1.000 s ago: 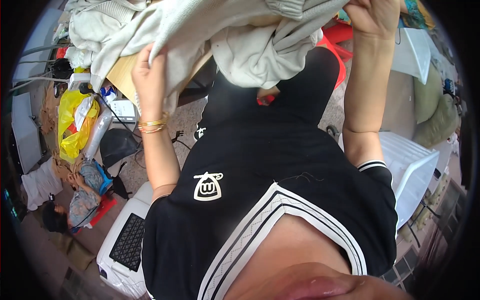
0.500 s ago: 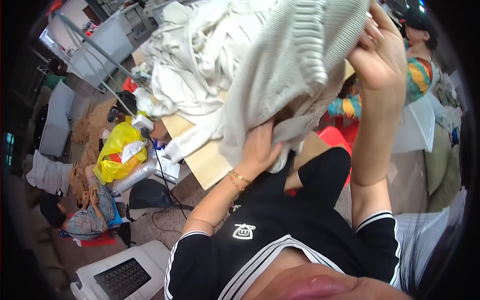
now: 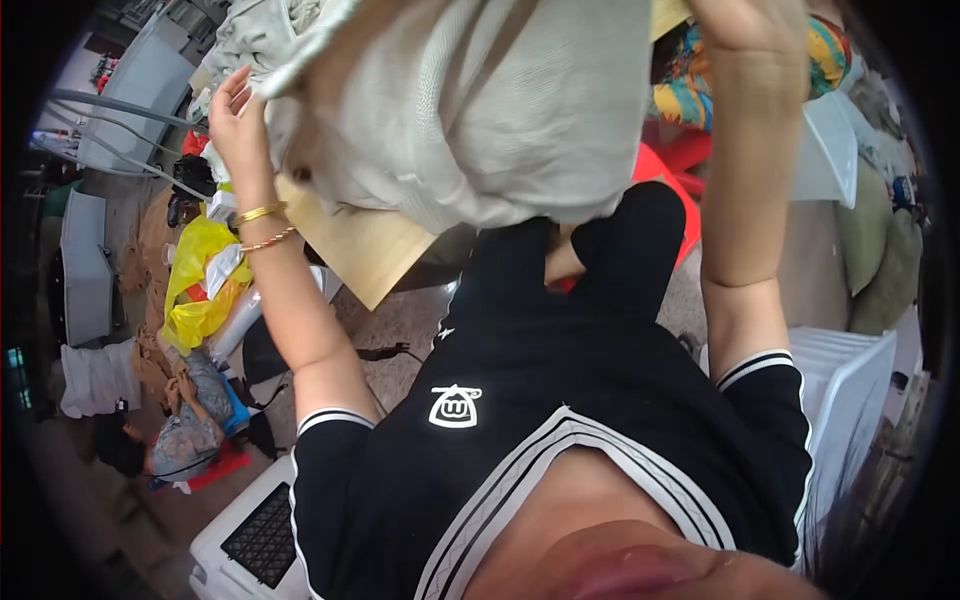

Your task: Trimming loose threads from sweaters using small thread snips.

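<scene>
A pale grey-beige knitted sweater [image 3: 540, 120] is spread out above the near edge of the table, its lower part hanging over my lap. At its left side my left hand [image 3: 240, 120], with bracelets on the wrist, is closed on the sweater's edge. My right hand [image 3: 750, 22] is raised at the top right, close to the sweater's other side. Motion smears it and the frame cuts off its fingers. Behind the sweater, at the upper left, lies a pile of pale knitwear [image 3: 265, 35]. Part of that pile is hidden.
The wooden tabletop's corner [image 3: 370, 250] juts toward me. Left of it are a yellow plastic bag [image 3: 200, 270] and a seated person [image 3: 185, 425]. Someone in a colourful sleeve [image 3: 685, 80] sits across, near a red stool [image 3: 685, 215]. White plastic crates [image 3: 845, 385] stand at right.
My left hand has left the lower folds and moved up and left to the sweater's edge. The sweater, bunched before, is now spread wide. My right hand has risen slightly.
</scene>
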The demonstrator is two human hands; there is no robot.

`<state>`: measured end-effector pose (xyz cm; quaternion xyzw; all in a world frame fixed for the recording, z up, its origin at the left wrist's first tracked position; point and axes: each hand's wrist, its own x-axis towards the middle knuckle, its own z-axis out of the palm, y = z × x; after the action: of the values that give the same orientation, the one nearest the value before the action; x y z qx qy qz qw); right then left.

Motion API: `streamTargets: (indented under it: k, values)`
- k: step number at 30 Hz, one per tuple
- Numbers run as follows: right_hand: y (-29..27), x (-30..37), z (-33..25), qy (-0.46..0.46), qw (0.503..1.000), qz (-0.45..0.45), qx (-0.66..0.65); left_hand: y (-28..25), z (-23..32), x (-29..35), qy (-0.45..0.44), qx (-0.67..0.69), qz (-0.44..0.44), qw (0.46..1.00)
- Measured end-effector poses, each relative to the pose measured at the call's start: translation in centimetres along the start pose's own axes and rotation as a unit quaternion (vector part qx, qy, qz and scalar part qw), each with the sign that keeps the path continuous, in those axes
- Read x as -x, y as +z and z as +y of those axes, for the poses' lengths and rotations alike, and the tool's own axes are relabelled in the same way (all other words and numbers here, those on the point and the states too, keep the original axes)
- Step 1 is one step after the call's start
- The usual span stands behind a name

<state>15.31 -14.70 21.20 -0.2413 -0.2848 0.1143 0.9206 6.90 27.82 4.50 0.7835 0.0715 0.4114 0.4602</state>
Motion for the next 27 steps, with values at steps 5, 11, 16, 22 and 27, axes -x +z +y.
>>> streamTargets:
  k: [5,11,16,22,27]
  values:
    - [-7.2,3.4,3.9,0.097,0.966,0.204,-0.125,9.7,7.0,12.0,-0.036,0.139,-0.11,0.984]
    - [-6.9,3.8,2.1,0.025,0.987,0.156,-0.032,12.1,7.1,19.7,0.051,-0.126,-0.172,0.976]
    - [-5.0,5.3,1.3,0.017,0.988,0.151,-0.03,11.8,5.6,15.2,0.193,-0.167,-0.073,0.964]
    - [-7.4,7.3,-2.5,0.047,0.999,0.015,-0.007,10.2,2.5,12.3,0.218,-0.083,-0.312,0.921]
    - [-3.3,9.0,0.2,-0.002,0.987,0.099,0.128,7.8,4.0,14.9,0.116,-0.036,-0.405,0.906]
